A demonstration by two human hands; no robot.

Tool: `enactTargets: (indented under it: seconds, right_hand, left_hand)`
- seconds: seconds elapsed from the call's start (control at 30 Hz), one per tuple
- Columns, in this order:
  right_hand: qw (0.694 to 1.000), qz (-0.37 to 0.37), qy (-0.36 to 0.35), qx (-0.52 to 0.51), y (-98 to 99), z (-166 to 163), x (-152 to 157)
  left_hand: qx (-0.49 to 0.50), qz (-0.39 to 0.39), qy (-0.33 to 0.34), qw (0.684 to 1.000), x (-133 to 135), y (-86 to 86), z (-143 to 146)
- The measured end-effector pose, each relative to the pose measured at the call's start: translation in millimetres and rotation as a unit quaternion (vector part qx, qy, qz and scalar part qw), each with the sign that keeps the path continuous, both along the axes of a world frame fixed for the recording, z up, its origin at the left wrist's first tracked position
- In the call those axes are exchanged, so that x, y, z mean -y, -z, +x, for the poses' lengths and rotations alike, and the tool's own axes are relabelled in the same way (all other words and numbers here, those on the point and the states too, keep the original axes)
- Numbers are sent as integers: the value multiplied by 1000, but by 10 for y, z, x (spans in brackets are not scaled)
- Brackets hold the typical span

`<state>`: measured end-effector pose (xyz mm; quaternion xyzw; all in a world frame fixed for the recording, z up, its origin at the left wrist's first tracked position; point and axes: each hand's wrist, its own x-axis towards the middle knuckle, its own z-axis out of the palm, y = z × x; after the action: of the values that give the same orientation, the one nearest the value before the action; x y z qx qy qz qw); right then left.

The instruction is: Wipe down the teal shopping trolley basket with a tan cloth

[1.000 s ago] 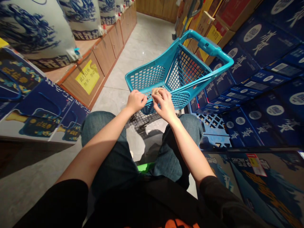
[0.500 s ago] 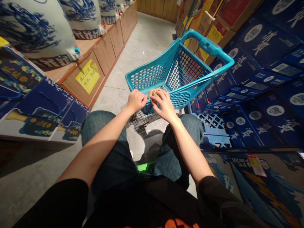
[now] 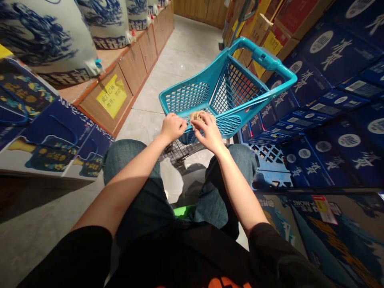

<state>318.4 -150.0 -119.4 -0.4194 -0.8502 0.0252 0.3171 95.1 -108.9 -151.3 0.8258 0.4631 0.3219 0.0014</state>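
A turquoise shopping cart [image 3: 186,89] stands in front of my knees, its plastic basket holed like a mesh. Over the near rim, my right hand [image 3: 208,130] grips a small coil of beige rope [image 3: 197,116], its fingers bent across the top and thumb underneath. My left hand [image 3: 173,127] is at the same rim, a little to the left, with curled fingers and the thumb side turned towards the rope. Whatever lies between its fingertips is too small to make out. A narrow gap separates the two hands.
Blue cartons [image 3: 324,52] are stacked along the right, beside a blue plastic crate [image 3: 270,176]. Large blue-and-white jars [image 3: 45,36] line a wooden cabinet [image 3: 135,66] on the left. Gift bags [image 3: 45,150] stand at the near left. Tiled floor [image 3: 183,52] runs between.
The rope coil has turned and shifted slightly right in my right hand, whose fingers moved a little with it. My left hand and the cart stay nearly in place.
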Motion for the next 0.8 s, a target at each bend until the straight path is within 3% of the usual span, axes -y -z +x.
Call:
enactTargets:
  seconds: [0.23,0.43,0.63,0.7,0.8]
  right_hand:
    - [993,11,105,-58,29,180,-111]
    - [1000,9,-18,8,1,27,27]
    - [992,14,108,-65,4,204,-122]
    - [994,23,98,-51,9,137,-66]
    - [1000,20,10,-5,-7,-10,48]
  left_hand:
    - [-1,-3,1,1000,-12,1,0]
    - [0,0,1,1000,-4,4,-4]
    - [-1,2,3,1000,-18,14,-11]
    - [1,3,4,1000,-15,11,-13]
    - [2,3,5,1000,-9,7,-13]
